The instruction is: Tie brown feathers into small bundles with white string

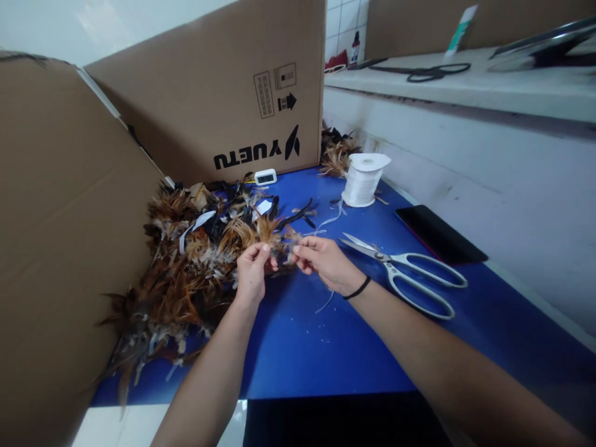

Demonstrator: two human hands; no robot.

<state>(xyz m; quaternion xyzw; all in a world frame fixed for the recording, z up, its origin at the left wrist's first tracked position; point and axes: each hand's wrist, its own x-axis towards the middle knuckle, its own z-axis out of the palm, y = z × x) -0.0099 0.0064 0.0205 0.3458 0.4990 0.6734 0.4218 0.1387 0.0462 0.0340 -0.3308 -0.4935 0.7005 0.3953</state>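
Scissors (landmark): the scissors (382,256) lie on the blue tabletop (316,363), blades slightly parted and pointing away to the left.
Left hand: the left hand (252,267), left of the scissors, has thumb and fingers pinched together on a tuft of orange-brown feathers (267,228).
Right hand: the right hand (325,259), just left of the scissors' blades, pinches a small grey-brown feather piece (291,237) in its fingertips; whether a strand joins the two pieces cannot be told.
Feather pile: the feather pile (179,273) spreads well left of the scissors, past both hands.
Ribbon spool: the white ribbon spool (363,184) stands upright beyond the scissors.
Tablet: the black tablet (440,233) lies flat, beyond the scissors' handles.
Box: the cardboard box (205,93), printed upside down, stands far behind the scissors, to the left.
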